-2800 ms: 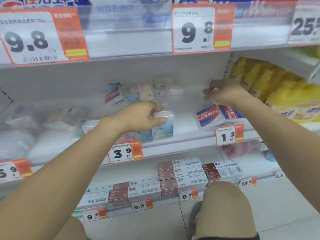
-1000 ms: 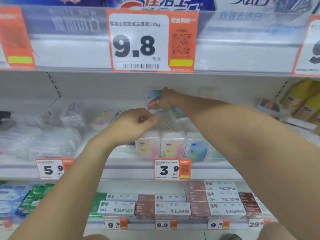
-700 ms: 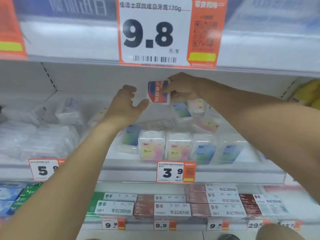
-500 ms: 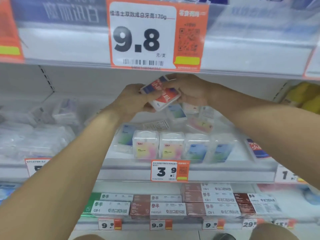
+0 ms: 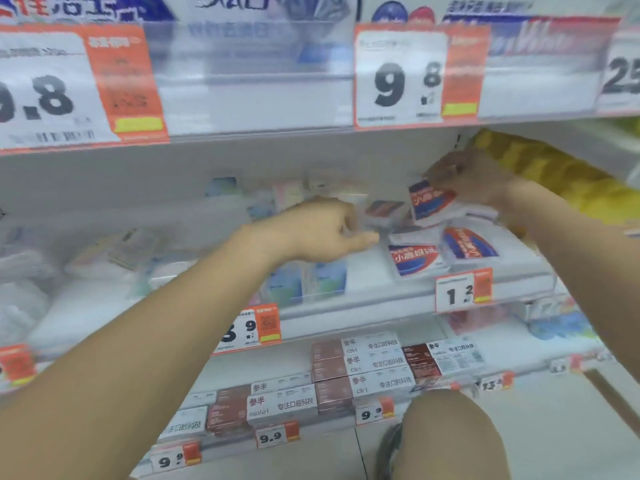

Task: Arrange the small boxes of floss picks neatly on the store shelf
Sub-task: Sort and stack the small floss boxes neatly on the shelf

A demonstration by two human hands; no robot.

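Since approx half a sec ago, we've swung our view to the right and carried the red-and-blue box (image 5: 431,201) away from mid-shelf, where both hands met on it. Now our right hand (image 5: 469,178) alone grips it, fingers pinched on its top edge, tilted, just above the pile of matching boxes (image 5: 446,251) at the right end of the shelf (image 5: 363,299), behind the 1.2 price tag (image 5: 462,291). Our left hand (image 5: 320,230) has let go and hangs half-curled w/ thumb out, between the two product groups. A blurred dark-red shape sits just past its fingers; we can't tell if they're touching it.

Progress, as we judge it: partway. Done: a few clear pastel boxes (image 5: 306,282) stand upright in a front row above the 3.9 price tag (image 5: 251,329), though blur hides how straight they are. The stray box is nearly back w/ its own kind.

Left to do:
- set the held box down flat & square on its pile
- straighten that pile, since the front two boxes lean at diff angles
- pull fwd the loose pastel boxes (image 5: 287,194) scattered at the back of the shelf, some tipped
- sort the blurred item near our left fingers

Lower shelves w/ long white-and-brown cartons (image 5: 363,362) look tidy and aren't our job. Yellow packs (image 5: 561,174) at far right, same.
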